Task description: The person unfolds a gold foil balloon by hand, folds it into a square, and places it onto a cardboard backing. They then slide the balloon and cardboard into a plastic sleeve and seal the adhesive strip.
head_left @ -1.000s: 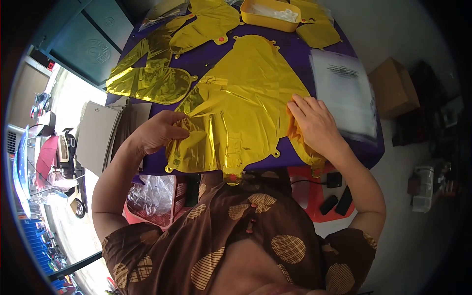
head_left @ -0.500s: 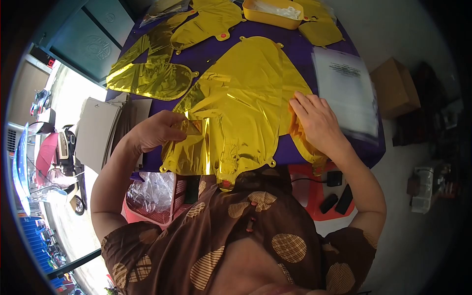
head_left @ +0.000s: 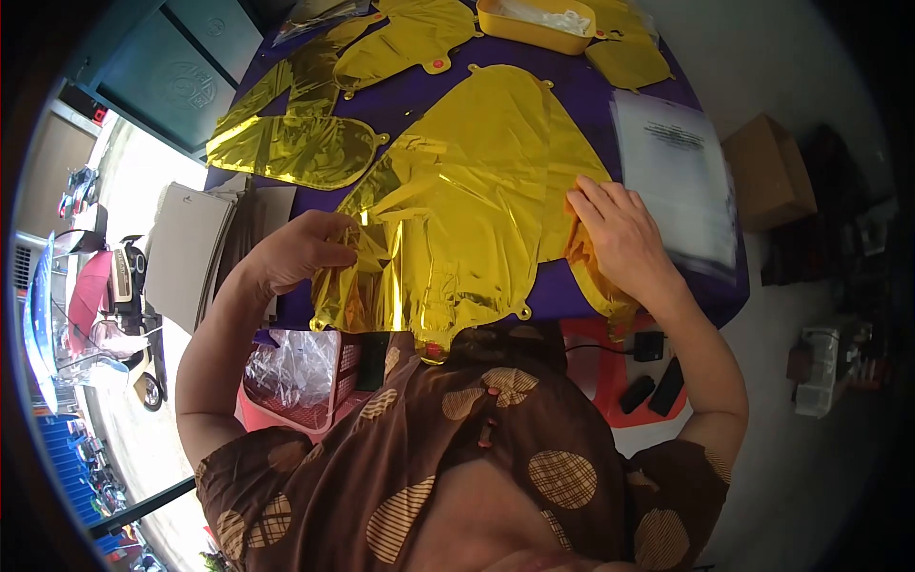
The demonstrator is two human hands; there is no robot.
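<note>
A large flat gold foil balloon (head_left: 477, 181) lies creased on the purple-covered table in front of me, with small tabs along its outline. Its near end reaches the table's front edge and hangs a little over it. My left hand (head_left: 310, 253) pinches the balloon's left edge between thumb and fingers, and the foil is folded there. On the right side, my right hand (head_left: 620, 229) has its fingers bent over the balloon's edge, where orange-tinted foil bunches beneath the palm. The fingertips of that hand are partly hidden.
More gold foil balloons (head_left: 295, 153) lie at the back left. A yellow tray (head_left: 538, 33) holding white pieces stands at the back. Clear plastic bags (head_left: 672, 172) lie on the right, cardboard sheets (head_left: 186, 248) on the left. Below is a pink basket (head_left: 329, 381) with plastic film.
The foil at my left hand has shifted and its fold looks different. The right hand stays on the balloon's edge, slightly farther right. The view has tilted slightly.
</note>
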